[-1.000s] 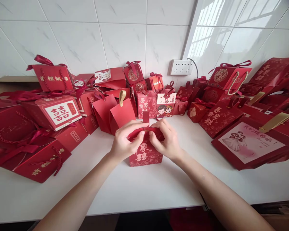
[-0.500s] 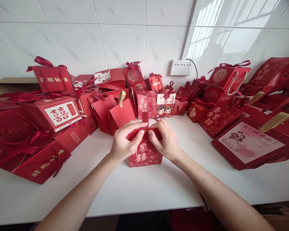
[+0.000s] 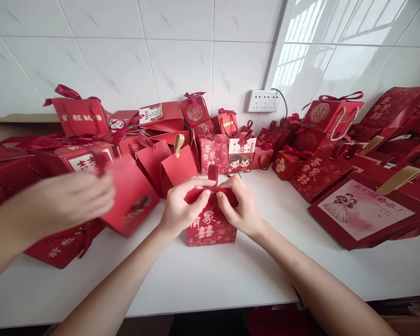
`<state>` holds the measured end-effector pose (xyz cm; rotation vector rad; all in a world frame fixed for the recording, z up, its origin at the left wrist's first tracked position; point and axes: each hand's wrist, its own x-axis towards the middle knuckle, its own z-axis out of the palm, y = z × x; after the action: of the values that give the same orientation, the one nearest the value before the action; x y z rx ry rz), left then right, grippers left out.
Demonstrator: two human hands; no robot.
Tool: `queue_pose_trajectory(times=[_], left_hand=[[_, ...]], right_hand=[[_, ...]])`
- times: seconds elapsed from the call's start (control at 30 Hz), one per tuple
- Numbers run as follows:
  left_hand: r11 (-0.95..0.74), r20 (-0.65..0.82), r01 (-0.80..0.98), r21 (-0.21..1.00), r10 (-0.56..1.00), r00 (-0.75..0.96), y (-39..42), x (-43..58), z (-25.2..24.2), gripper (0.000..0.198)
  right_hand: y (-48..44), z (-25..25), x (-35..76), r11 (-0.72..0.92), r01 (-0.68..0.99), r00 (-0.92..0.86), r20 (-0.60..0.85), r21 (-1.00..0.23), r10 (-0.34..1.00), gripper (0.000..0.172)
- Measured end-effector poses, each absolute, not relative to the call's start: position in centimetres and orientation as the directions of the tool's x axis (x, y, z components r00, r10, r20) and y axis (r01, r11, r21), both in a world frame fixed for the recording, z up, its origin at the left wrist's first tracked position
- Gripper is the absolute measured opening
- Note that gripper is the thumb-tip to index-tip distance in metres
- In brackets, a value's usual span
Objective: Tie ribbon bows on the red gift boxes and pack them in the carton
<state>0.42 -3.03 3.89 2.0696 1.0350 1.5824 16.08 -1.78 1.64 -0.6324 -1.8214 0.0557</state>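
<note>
A small red gift box (image 3: 212, 228) with pale characters and a ribbon loop (image 3: 213, 173) on top stands upright on the white table, in the middle of the view. My left hand (image 3: 185, 203) pinches its top edge on the left of the loop, thumb in front. On the other side of the loop, my right hand (image 3: 241, 203) pinches the same edge with thumb and forefinger. The two thumbs are a short gap apart.
Another person's blurred hand (image 3: 73, 196) holds a plain red box (image 3: 129, 200) at the left. Many red boxes line the wall, among them one with a couple picture (image 3: 367, 205) at the right. A power strip (image 3: 263, 101) is on the tiles.
Another person's hand has come in from the left with a red box. My hands keep their pinch on the box top, almost unmoved. The view has shifted slightly.
</note>
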Motion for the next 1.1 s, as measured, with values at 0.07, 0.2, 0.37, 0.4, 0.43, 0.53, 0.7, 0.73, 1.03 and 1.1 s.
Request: queue_pose_trajectory(times=[0.07, 0.2, 0.37, 0.4, 0.43, 0.53, 0.7, 0.73, 1.03, 1.1], left_hand=[[-0.688, 0.698, 0.298, 0.662, 0.710, 0.090, -3.1, 0.5, 3.7, 0.028], [-0.669, 0.684, 0.264, 0.695, 0.728, 0.044, -3.0, 0.5, 3.4, 0.030], [-0.613, 0.641, 0.328, 0.719, 0.767, 0.028, -2.9, 0.4, 3.5, 0.010], [-0.612, 0.642, 0.331, 0.719, 0.767, 0.023, -2.9, 0.4, 3.5, 0.010], [-0.608, 0.640, 0.335, 0.720, 0.768, 0.017, -2.9, 0.4, 3.6, 0.010], [-0.595, 0.630, 0.336, 0.730, 0.777, 0.007, -3.0, 0.5, 3.5, 0.011], [-0.620, 0.650, 0.314, 0.719, 0.760, 0.013, -2.9, 0.6, 3.5, 0.008], [-0.632, 0.661, 0.314, 0.709, 0.750, 0.017, -2.9, 0.6, 3.5, 0.007], [-0.668, 0.707, 0.367, 0.647, 0.706, 0.040, -2.7, 0.5, 3.5, 0.007], [-0.677, 0.711, 0.363, 0.640, 0.702, 0.054, -2.8, 0.5, 3.5, 0.008]], right_hand=[[-1.8, 1.6, 16.1, 0.855, 0.394, -0.204, 0.875, -0.338, 0.440, 0.005], [-1.9, 1.5, 16.1, 0.849, 0.404, -0.186, 0.878, -0.341, 0.441, 0.009], [-1.8, 1.4, 16.0, 0.849, 0.440, -0.189, 0.894, -0.293, 0.407, 0.007], [-1.8, 1.3, 16.0, 0.846, 0.447, -0.190, 0.893, -0.291, 0.408, 0.006], [-1.8, 1.3, 16.0, 0.843, 0.452, -0.189, 0.892, -0.293, 0.411, 0.006], [-1.8, 1.5, 15.9, 0.835, 0.448, -0.175, 0.885, -0.319, 0.432, 0.006], [-2.1, 2.0, 16.0, 0.794, 0.383, -0.170, 0.809, -0.472, 0.562, 0.007], [-2.1, 2.1, 16.0, 0.788, 0.370, -0.170, 0.799, -0.491, 0.577, 0.008], [-2.7, 2.4, 15.5, 0.779, 0.302, -0.090, 0.797, -0.550, 0.597, 0.005], [-2.7, 2.5, 15.6, 0.765, 0.296, -0.088, 0.781, -0.572, 0.618, 0.006]])
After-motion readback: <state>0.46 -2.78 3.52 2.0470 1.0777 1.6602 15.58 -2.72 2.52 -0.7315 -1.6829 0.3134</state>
